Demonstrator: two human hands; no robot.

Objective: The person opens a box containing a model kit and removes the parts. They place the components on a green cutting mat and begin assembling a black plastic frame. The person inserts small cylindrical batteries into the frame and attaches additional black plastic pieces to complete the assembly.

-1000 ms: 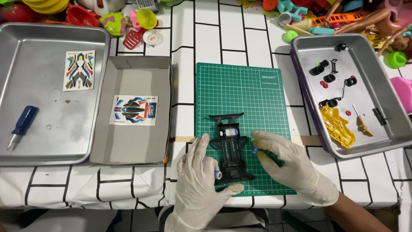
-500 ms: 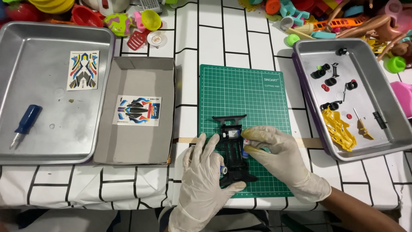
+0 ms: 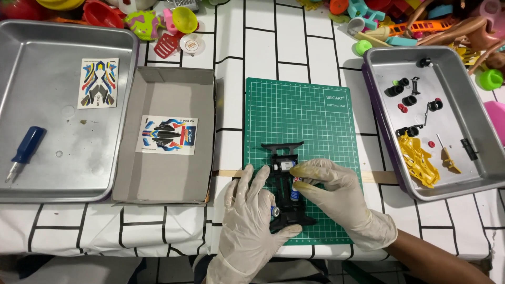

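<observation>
- Shifted since the earlier frame: right hand (image 3: 336, 197) drawn in over the black toy car chassis (image 3: 286, 186), fingertips now at its middle instead of its right edge; left hand (image 3: 251, 221) barely displaced.
- Chassis located on the lower half of the green cutting mat (image 3: 302, 121), lengthwise toward the person.
- Left hand fingers spread flat, bracing the chassis left side, thumb under its near end.
- Right hand fingers pinched together on a small part at the chassis centre; exact part too small to identify.
- Step in hand, as judged: seating a component into the chassis.
- Next move calls for steady downward pressure while bracing.
- Right of the mat: metal tray (image 3: 473, 173) with yellow body shell (image 3: 418, 160) and black wheels.
</observation>
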